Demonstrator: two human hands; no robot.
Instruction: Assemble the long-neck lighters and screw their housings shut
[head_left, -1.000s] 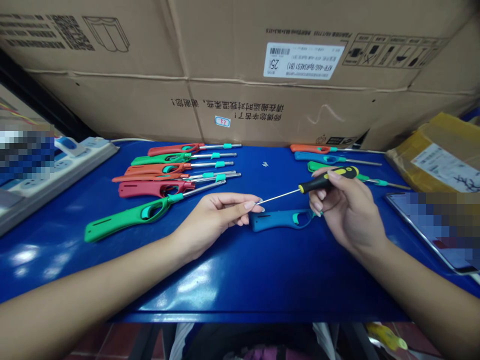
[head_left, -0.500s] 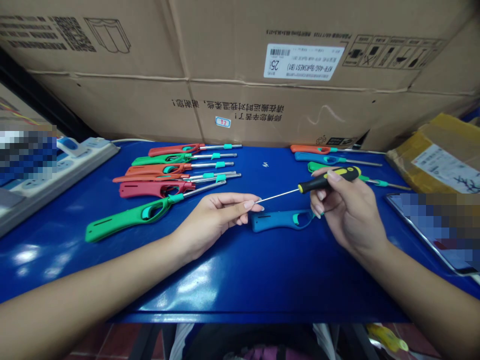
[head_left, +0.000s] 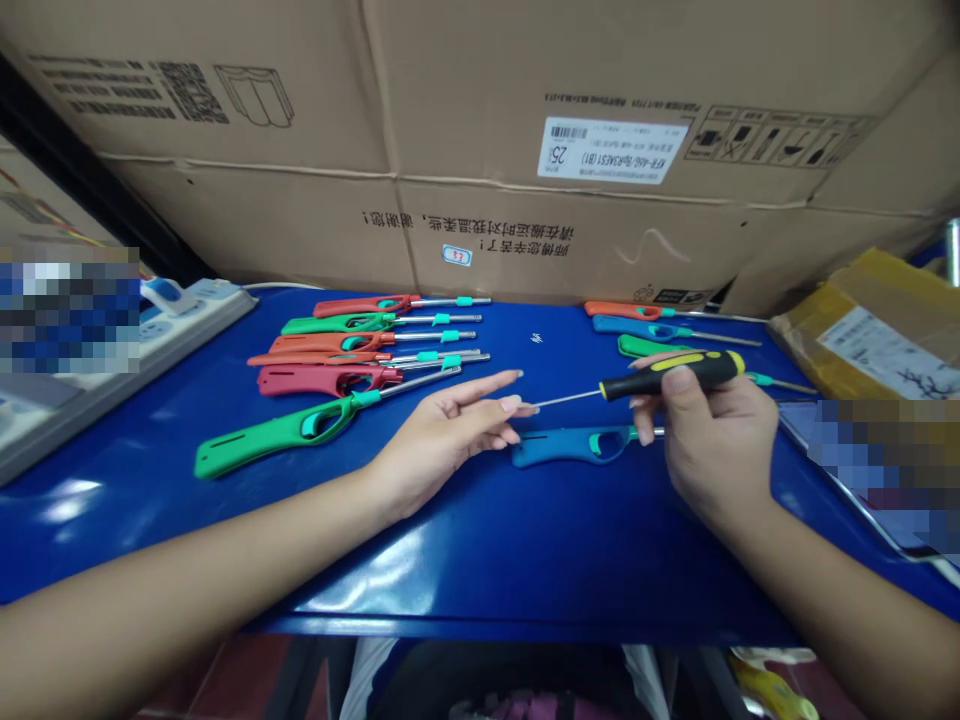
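Observation:
My right hand (head_left: 716, 440) grips a screwdriver (head_left: 667, 378) by its black and yellow handle, the thin shaft pointing left. At the shaft's tip is my left hand (head_left: 450, 430). Its index finger is stretched out, while the thumb and another finger stay close together by the tip. Anything small between them is too tiny to make out. Beneath the shaft a blue lighter (head_left: 570, 447) with a long metal nozzle lies on the blue table (head_left: 510, 560); my right hand partly covers its nozzle end.
Several lighters, including a green lighter (head_left: 274, 438), lie in a column on the left. A blue lighter (head_left: 637, 328) lies with others back right. A cardboard box (head_left: 465, 200) stands behind. A power strip (head_left: 187, 310) sits left; a taped carton (head_left: 877, 330) and a phone (head_left: 810, 425), right.
My left index finger has lifted away from the screwdriver tip. My right hand and the screwdriver have shifted slightly right in view. The whole view has shifted a little.

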